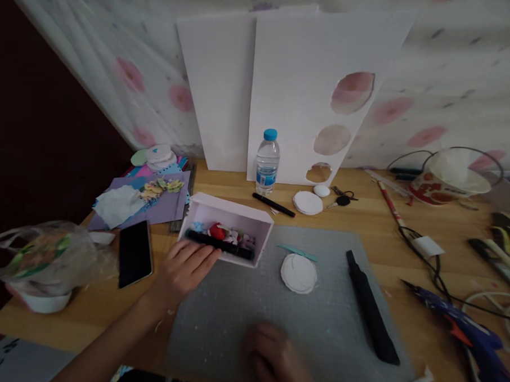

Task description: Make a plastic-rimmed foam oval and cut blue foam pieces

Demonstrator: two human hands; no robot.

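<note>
My left hand (187,269) is at the near left side of a small white open box (231,206), its fingers bent over the near wall and close to a black pen (219,244). The pen lies lengthwise in the box, in front of a red piece (216,230) and several small pale decorations. My right hand (269,349) is low over the grey cutting mat (219,319), smeared by motion, so its fingers cannot be read. On the mat are a stack of white round cut-outs (299,273), a thin teal tool (298,252) and a long black object (372,309).
Behind the box stand a water bottle (267,163) and white boards (291,91) with round holes. A black marker (273,205) and more white discs (307,203) lie nearby. A phone (135,254) is left; a blue glue gun (456,323) with cables is right.
</note>
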